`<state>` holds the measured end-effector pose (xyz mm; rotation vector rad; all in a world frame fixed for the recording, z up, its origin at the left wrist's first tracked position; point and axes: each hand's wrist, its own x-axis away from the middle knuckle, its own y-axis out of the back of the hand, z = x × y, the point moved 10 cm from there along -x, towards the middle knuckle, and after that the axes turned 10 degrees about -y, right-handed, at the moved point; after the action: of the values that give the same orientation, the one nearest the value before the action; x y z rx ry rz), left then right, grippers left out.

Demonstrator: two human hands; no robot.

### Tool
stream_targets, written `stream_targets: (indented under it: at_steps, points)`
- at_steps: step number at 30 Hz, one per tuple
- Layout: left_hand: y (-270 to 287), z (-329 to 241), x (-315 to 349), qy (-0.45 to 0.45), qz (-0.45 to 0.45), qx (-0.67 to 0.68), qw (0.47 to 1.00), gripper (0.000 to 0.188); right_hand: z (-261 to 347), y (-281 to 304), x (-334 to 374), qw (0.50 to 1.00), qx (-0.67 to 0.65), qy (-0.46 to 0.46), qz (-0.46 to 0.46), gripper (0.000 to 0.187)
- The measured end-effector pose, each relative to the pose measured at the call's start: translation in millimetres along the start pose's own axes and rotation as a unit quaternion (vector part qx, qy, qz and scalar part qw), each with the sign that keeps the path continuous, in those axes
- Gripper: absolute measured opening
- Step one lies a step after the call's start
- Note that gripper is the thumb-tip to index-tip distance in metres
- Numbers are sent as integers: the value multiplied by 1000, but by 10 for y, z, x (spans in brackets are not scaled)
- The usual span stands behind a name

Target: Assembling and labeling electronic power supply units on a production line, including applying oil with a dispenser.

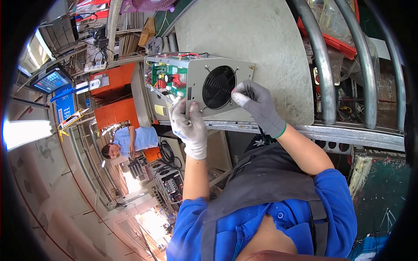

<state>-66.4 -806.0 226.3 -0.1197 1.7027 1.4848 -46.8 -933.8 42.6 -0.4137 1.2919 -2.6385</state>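
Note:
A grey metal case (198, 71) stands on the board in front of me, one side uncovered. Green circuit boards (176, 89) with red and white parts show inside. A round black fan (219, 87) sits behind a wire guard in its front panel, with screws around it. My left hand (190, 126), in a whitish work glove, has its fingers curled on the panel's lower left edge. My right hand (260, 106), in a grey glove, is closed in a pinch beside the fan's right side. Several thin dark strips (249, 90) stick out of its fingers; their kind is unclear.
The case rests on a pale grey board (244, 30) bordered by a metal rail (278, 127). Steel roller tubes (320, 61) lie to the right, near a red bin (335, 41). At left are orange panels (117, 111), a lit screen (52, 81) and another person (137, 139).

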Motion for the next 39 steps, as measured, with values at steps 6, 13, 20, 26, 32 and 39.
stream_targets:
  at_steps: [6, 13, 20, 26, 32, 39]
  points:
    - [-110, 519, 170, 133, 28, 50, 990, 13, -21, 33, 30, 1000, -8, -18, 6, 9]
    - [6, 103, 52, 22, 22, 6, 999, 12, -3, 182, 67, 999, 17, -13, -33, 7]
    - [-14, 145, 60, 78, 67, 53, 993, 12, -19, 177, 98, 998, 11, -57, -31, 10]
    - [-86, 426, 29, 204, 21, 133, 970, 14, -60, 245, 126, 995, 28, -79, -54, 13]
    - [283, 1047, 108, 346, -141, 740, 559, 86, -123, 110, 308, 982, 113, -93, -116, 15]
    - [1350, 2033, 890, 331, -277, 831, 351, 127, -1241, -1408, 559, 944, 259, -199, 45, 16]
